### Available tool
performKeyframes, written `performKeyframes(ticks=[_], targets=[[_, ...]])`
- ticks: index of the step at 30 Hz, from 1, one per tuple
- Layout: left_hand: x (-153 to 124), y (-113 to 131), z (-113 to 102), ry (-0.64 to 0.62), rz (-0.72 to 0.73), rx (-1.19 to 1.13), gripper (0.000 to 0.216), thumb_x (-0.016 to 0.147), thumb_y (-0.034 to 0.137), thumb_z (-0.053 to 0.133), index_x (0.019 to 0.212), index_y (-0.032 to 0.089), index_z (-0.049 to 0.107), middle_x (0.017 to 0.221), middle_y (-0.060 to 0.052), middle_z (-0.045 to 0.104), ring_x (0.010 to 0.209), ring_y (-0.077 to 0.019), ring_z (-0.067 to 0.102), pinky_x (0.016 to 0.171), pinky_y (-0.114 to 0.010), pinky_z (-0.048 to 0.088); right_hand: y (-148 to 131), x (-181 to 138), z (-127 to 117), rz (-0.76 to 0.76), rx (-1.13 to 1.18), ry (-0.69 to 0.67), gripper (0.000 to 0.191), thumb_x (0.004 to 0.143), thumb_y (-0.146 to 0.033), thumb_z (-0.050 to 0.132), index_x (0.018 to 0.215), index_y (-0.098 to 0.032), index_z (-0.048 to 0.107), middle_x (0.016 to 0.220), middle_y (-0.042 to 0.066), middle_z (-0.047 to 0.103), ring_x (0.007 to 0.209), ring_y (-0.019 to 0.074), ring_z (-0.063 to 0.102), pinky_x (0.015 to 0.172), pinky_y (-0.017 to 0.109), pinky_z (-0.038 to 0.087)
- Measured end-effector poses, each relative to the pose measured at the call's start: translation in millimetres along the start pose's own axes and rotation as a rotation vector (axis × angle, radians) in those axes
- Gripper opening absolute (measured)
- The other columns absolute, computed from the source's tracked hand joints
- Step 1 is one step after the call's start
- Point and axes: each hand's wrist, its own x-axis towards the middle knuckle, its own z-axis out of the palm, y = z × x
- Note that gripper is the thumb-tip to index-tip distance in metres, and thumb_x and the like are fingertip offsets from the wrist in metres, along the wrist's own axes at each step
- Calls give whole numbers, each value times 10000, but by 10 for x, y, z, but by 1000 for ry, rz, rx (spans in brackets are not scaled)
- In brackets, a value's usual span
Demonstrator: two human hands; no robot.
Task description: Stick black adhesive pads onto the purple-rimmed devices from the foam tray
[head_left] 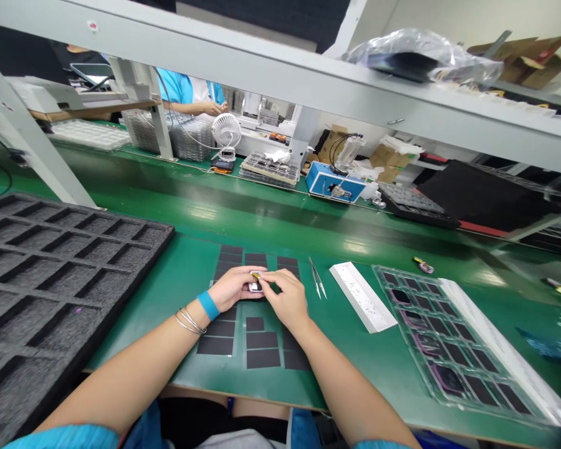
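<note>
We look down at a green table (177, 280), where our two bare hands meet over a small purple-edged device (255, 286). It sits near the middle of the table, above rows of flat black rectangles (262, 340). The fingers of our left hand (231, 287) are closed around the device. Those of our right hand (286, 299) are bent at its yellow strip; we cannot tell whether they pinch it or only touch it. Our left wrist wears a blue band (208, 305) and silver bangles (190, 320).

Just right of the hands lie open-legged tweezers (313, 267), then a long white tray (382, 325) holding tiny pieces. Farther right, a clear plastic tray (416, 349) carries more dark rectangles and a column of purple-edged pieces (449, 378). Along its right side runs a white strip (505, 355), its faint marks too small to read. On the left is a black foam tray (90, 246) with rectangular pockets.

At the far side stand a white fan (226, 130) and a blue box (335, 182). Beyond, we see a co-worker's blue sleeve (175, 87). A sticker (92, 26) on the grey frame (191, 59) is illegible.
</note>
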Motion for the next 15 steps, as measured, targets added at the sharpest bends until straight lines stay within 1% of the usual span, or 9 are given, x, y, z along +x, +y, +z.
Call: performKeyframes(ticks=[2, 3, 5, 7, 9, 11, 12, 13, 15], targets=[[-5, 19, -13, -4, -26, -119, 316, 707, 63, 555, 1001, 106, 662, 808, -81, 688, 693, -145, 644, 728, -323, 554, 1, 0, -3, -157, -139, -36, 149, 857, -163, 555, 873, -214, 694, 879, 35, 724, 790, 189, 612, 747, 349, 464], [-5, 26, -21, -7, -32, -159, 304, 725, 72, 549, 1006, 104, 660, 831, -88, 689, 714, -148, 645, 742, -326, 552, 2, 1, -3, -202, -190, -61, 169, 870, -156, 536, 893, -213, 693, 909, 38, 722, 797, 196, 602, 742, 361, 457], [1, 30, -39, -17, -17, -181, 277, 753, 95, 569, 1016, 104, 656, 856, -93, 688, 735, -149, 646, 749, -320, 547, 8, 4, -3, -224, -222, -98, 184, 883, -155, 522, 923, -216, 691, 954, 44, 713, 819, 205, 585, 745, 378, 453], [12, 23, -57, -37, 19, -150, 290, 745, 104, 628, 1035, 112, 650, 860, -86, 686, 743, -140, 644, 755, -302, 539, 24, 8, 1, -183, -156, -113, 169, 876, -164, 540, 911, -229, 692, 970, 46, 698, 860, 206, 572, 779, 386, 462], [22, 12, -74, -74, 51, -104, 355, 712, 108, 689, 1064, 124, 642, 906, -87, 686, 766, -135, 645, 778, -296, 528, 52, 9, 10, -69, -42, -106, 121, 845, -181, 586, 852, -241, 691, 967, 50, 666, 918, 206, 560, 835, 393, 469], [28, 4, -89, -109, 74, -51, 440, 670, 123, 738, 1097, 135, 629, 970, -98, 685, 803, -145, 649, 801, -305, 518, 93, 3, 27, 110, 119, -88, 75, 789, -204, 642, 849, -239, 670, 1012, 58, 611, 978, 206, 554, 874, 394, 480], [29, 1, -94, -122, 85, -21, 482, 650, 131, 758, 1113, 141, 622, 986, -102, 685, 819, -152, 651, 807, -309, 515, 114, -1, 38, 214, 224, -85, 151, 753, -219, 671, 901, -240, 650, 1061, 63, 580, 1011, 207, 553, 872, 388, 494], [29, -3, -98, -133, 94, 10, 517, 634, 141, 773, 1126, 146, 614, 987, -104, 688, 830, -160, 654, 808, -312, 513, 133, -5, 48, 318, 345, -94, 274, 719, -235, 692, 983, -247, 618, 1125, 68, 550, 1039, 208, 554, 857, 380, 511], [28, -10, -100, -152, 108, 65, 550, 616, 170, 792, 1133, 151, 605, 972, -105, 696, 842, -174, 658, 796, -315, 515, 158, -13, 63, 484, 600, -173, 507, 685, -264, 707, 1154, -266, 515, 1217, 79, 518, 1057, 204, 573, 826, 361, 535]])
